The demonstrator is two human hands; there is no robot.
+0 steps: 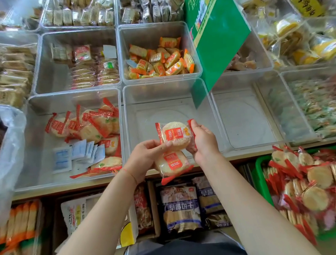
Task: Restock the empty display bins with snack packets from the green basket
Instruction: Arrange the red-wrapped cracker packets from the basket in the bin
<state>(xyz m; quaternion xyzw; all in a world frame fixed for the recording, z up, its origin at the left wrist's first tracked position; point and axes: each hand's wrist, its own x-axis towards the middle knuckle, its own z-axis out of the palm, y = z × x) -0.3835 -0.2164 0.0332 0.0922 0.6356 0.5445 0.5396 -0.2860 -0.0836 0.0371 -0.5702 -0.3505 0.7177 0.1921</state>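
Two round rice-cracker packets with red ends hang over the front edge of an empty clear bin (169,108). My right hand (203,142) pinches the right end of the upper packet (175,135). My left hand (144,157) grips its left side, with the lower packet (172,165) hanging beneath against its fingers. The green basket (261,177) stands at the lower right, heaped with the same red packets (317,183). A second empty clear bin (244,116) lies to the right of the first.
The bin on the left (38,143) holds similar red packets and blue-white sachets. Behind are bins of orange-yellow snacks (160,61) and biscuits. A green sign (216,30) leans over the empty bins. Boxes and bags of biscuits (180,206) sit under the counter.
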